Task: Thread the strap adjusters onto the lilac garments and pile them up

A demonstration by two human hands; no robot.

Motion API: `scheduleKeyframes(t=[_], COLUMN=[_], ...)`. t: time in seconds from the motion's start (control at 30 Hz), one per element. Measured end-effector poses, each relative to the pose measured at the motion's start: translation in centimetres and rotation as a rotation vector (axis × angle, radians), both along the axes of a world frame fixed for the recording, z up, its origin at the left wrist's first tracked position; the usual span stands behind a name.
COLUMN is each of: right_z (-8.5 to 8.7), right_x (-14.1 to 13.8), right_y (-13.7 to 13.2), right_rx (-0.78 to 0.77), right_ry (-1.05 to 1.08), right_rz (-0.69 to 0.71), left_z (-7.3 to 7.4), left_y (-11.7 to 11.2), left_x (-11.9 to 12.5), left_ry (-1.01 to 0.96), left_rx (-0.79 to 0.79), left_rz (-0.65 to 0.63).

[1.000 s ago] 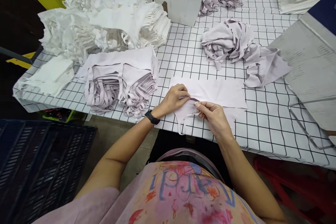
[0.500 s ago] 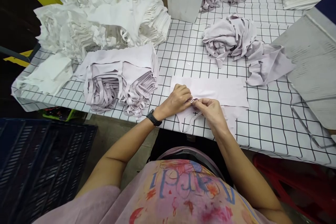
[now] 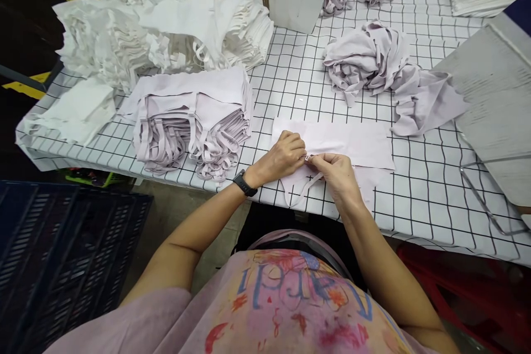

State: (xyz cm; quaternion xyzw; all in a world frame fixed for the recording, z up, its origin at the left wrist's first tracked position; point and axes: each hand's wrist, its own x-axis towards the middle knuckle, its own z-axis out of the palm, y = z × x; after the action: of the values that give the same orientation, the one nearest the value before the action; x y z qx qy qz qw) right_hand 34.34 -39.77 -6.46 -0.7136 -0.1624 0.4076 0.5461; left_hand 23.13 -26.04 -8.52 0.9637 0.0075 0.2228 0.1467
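so the thin pale lilac elastic strap (image 3: pixel 305 188) sits at the near edge of the flat lilac fabric garment (image 3: pixel 352 144), with left hand (image 3: pixel 286 156) and right hand (image 3: pixel 338 174) fingertips both pinched tight on its top end, a neat stack of lilac pieces (image 3: pixel 194 116) left of that garment and a crumpled lilac heap (image 3: pixel 369 61) behind it

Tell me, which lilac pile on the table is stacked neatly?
The lilac stack beside the left hand: flat layers, straps hanging at the front. The lilac heap farther right is crumpled.
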Motion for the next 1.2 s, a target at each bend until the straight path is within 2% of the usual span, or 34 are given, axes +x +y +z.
scheduleKeyframes(t=[0.2, 0.37, 0.43, 0.5, 0.57, 0.6, 0.73, 0.83, 0.9, 0.97, 1.0, 1.07, 1.2], right_z=[0.3, -0.2, -0.2, 0.2, 0.7, 0.9, 0.3, -1.4, -2.2, -2.3, -2.1, -1.5, -1.0], right_x=[-1.2, -2.2, -2.4, -2.4, -2.2, -2.0, 0.6, 4.0, 6.2, 7.6, 7.9, 7.8, 5.3], right_y=[0.1, 0.1, -0.3, -1.3, -2.9, -3.8, -6.9, -8.5, -9.4, -10.4, -10.8, -11.4, -11.9], right_rx=[0.026, 0.092, 0.091, 0.062, -0.01, -0.049, -0.055, -0.144, -0.318, -0.439, -0.45, -0.389, -0.217], right_ry=[-0.044, 0.123, 0.158, 0.123, -0.023, -0.141, -0.79, -1.111, -1.166, -1.175, -1.179, -1.187, -1.18], right_rz=[-0.161, -0.309, -0.294, -0.136, 0.069, 0.124, 0.046, 0.17, 0.227, 0.187, 0.156, 0.132, 0.24], left_z=[0.2, 0.1, 0.1, 0.2, 0.3, 0.3, 0.1, 0.3, 0.9, 1.6, 2.0, 2.7, 2.6], left_y=[-0.7, -1.8, -2.0, -2.0, -1.8, -1.6, -0.5, 0.5, 1.0, 1.0, 0.9, 0.3, -1.4], left_x=[-0.4, -0.5, -0.6, -0.9, -1.5, -1.8, -3.3, -4.4, -5.2, -6.0, -6.3, -6.6, -5.5], left_ry=[-0.045, -0.062, -0.028, 0.008, 0.04, 0.057, 0.12, 0.186, 0.248, 0.318, 0.351, 0.4, 0.432], left_rx=[0.042, 0.076, 0.08, 0.085, 0.094, 0.098, 0.089, 0.075, 0.061, 0.011, -0.026, -0.083, -0.078], left_rz=[0.031, 0.103, 0.132, 0.168, 0.191, 0.194, 0.205, 0.275, 0.33, 0.344, 0.329, 0.28, 0.187])
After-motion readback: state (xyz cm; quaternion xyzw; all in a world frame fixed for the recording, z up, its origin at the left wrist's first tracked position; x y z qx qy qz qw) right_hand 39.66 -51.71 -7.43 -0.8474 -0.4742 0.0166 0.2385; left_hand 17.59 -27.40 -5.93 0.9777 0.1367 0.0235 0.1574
